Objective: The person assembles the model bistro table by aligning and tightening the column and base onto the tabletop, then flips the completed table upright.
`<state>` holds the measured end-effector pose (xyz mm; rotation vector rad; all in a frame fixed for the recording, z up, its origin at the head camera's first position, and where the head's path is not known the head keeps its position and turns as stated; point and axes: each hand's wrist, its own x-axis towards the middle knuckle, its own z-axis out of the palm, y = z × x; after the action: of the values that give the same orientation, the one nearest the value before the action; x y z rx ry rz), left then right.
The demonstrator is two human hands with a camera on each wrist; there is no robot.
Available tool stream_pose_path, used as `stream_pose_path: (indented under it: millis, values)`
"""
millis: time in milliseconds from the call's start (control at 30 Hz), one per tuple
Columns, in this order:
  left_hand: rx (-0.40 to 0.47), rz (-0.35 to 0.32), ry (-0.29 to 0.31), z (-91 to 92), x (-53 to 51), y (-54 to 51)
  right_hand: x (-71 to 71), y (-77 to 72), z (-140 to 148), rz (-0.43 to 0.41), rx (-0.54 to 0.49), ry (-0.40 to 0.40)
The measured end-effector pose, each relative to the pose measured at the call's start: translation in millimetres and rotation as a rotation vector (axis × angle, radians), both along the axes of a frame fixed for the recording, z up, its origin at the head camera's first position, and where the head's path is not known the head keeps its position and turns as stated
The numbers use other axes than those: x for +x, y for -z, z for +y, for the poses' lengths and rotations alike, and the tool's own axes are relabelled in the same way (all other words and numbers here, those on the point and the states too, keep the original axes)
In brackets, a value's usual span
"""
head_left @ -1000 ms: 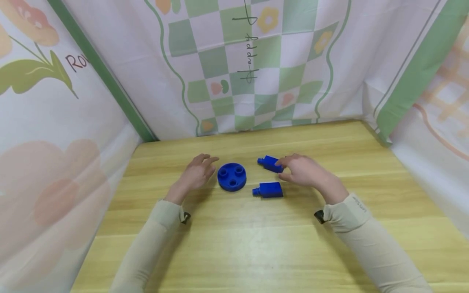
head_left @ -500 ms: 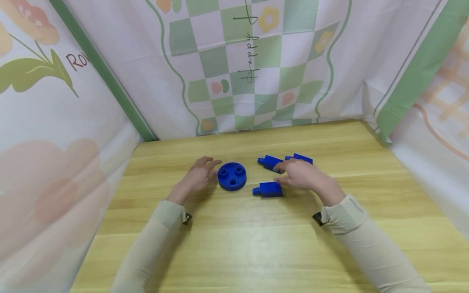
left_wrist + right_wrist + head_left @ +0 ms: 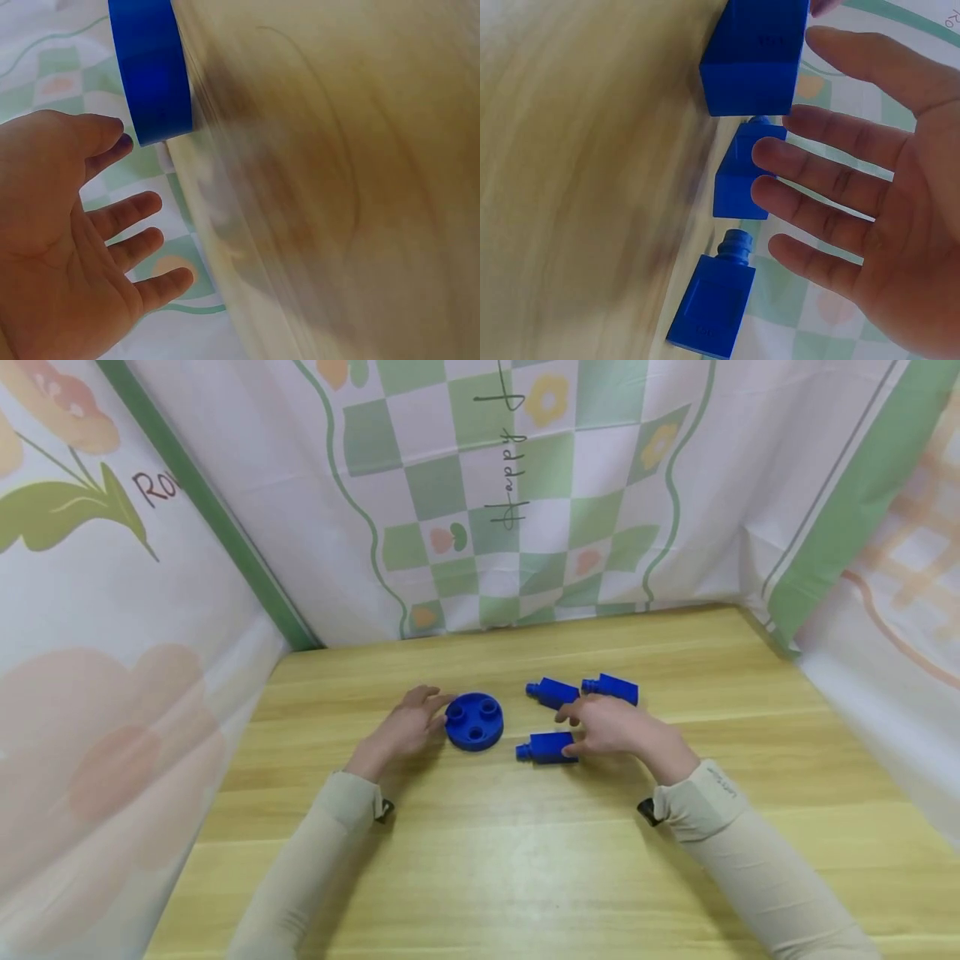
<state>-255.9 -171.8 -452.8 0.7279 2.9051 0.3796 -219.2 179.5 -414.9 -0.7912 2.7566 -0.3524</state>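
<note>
A round blue disc (image 3: 476, 723) with three round sockets lies on the table. My left hand (image 3: 403, 728) is at its left side, thumb and forefinger by the rim (image 3: 154, 75); whether they touch it I cannot tell. To the right of the disc lie three blue blocks with threaded necks pointing left: a near block (image 3: 546, 748), a far left block (image 3: 555, 692) and a far right block (image 3: 617, 688). Over the right end of the near block is my right hand (image 3: 617, 727), its thumb beside that block (image 3: 751, 75) and its fingers extended, gripping nothing.
The wooden table (image 3: 480, 860) reaches back to a patterned cloth (image 3: 517, 527) hanging behind it. More cloth hangs at the left (image 3: 135, 735) and right sides. Black devices sit under both cuffs, such as the right one (image 3: 649, 812).
My right hand has moved toward me and slightly left, from the far left block to the near one, uncovering the far right block. My left hand has come closer to the disc.
</note>
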Motion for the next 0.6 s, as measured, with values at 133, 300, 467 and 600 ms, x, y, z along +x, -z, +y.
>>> stream_pose_path:
  millis: [133, 300, 467, 600]
  values:
    - [-0.011, -0.002, 0.006, -0.9, -0.9, 2.6, 0.1, 2.9, -1, 0.007, 0.003, -0.016]
    - [-0.023, 0.001, 0.012, -1.4, -1.0, 4.2, -1.4, 8.1, -4, 0.029, 0.015, -0.037]
    - [-0.021, -0.005, 0.007, -0.4, 0.4, 3.3, -0.4, 12.9, -6, 0.051, 0.033, -0.048]
    - [-0.023, -0.001, 0.008, 0.4, 1.6, 2.8, 1.1, 13.7, -7, 0.063, 0.054, -0.048]
